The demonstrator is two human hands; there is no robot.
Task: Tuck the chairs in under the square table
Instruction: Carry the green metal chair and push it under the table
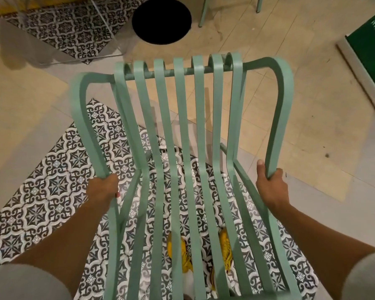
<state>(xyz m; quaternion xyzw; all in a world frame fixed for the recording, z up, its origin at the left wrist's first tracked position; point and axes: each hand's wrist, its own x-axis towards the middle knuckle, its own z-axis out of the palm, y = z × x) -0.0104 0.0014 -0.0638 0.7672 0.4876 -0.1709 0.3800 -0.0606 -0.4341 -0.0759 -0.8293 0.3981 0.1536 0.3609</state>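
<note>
Both hands are gripping the chair, a pale green slatted one filling the middle of the view. The left hand is clenching the left armrest where it bends, the right hand is wrapping the right armrest, thumb up. Yellow shoes are showing through the slats over patterned tiles. Far ahead, a black round base is sitting on the floor.

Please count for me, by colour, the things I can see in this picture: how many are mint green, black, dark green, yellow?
Mint green: 2, held chair, chair legs
Black: 1, round base
Dark green: 1, panel
Yellow: 2, shoes
Total: 6
</note>
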